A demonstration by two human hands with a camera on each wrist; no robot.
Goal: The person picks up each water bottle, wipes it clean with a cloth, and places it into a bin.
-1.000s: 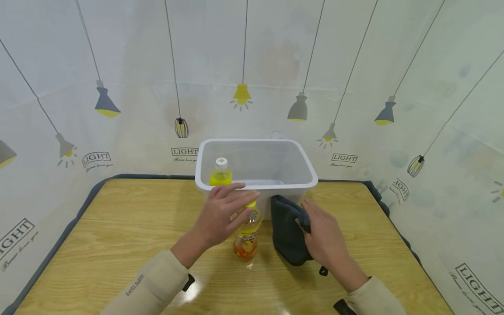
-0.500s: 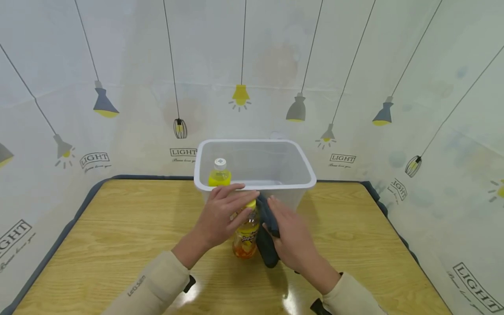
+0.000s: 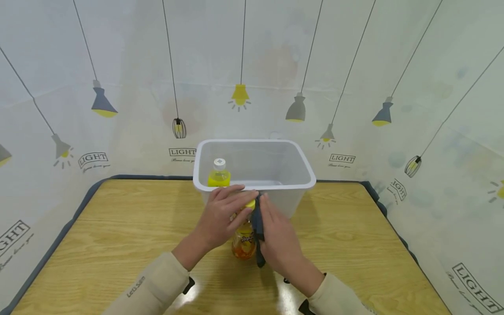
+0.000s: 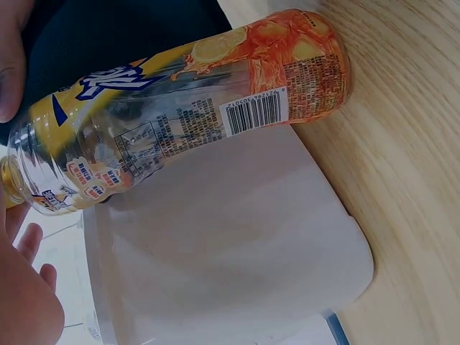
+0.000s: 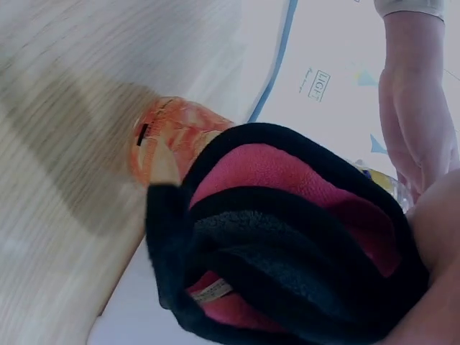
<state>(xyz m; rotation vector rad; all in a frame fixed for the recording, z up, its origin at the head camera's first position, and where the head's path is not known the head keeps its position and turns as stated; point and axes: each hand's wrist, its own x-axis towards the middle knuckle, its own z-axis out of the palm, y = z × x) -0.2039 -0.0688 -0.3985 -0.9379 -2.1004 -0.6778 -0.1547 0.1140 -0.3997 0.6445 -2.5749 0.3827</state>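
A clear plastic drink bottle (image 4: 194,108) with a yellow cap and an orange-and-yellow label stands upright on the table. My left hand (image 3: 222,216) is at its top, cap between thumb and index finger, the other fingers extended. My right hand (image 3: 280,240) grips a dark, soft, folded fabric item (image 3: 257,218) against the bottle's right side. In the right wrist view the fabric item (image 5: 287,237) shows black edging, pink fleecy lining and a small white tag; it hides most of the bottle (image 5: 180,129). Its exact kind is not shown.
Directly behind the bottle is a white plastic bin (image 3: 289,187). Inside its left end stands a second bottle (image 3: 218,175), with a white cap and yellow contents. The wooden table (image 3: 130,218) ends at a wall sheet (image 3: 354,144) printed with lamps.
My right hand has moved left with the dark fabric item, from beside the bottle to right up against it. The left hand stays at the bottle's top.
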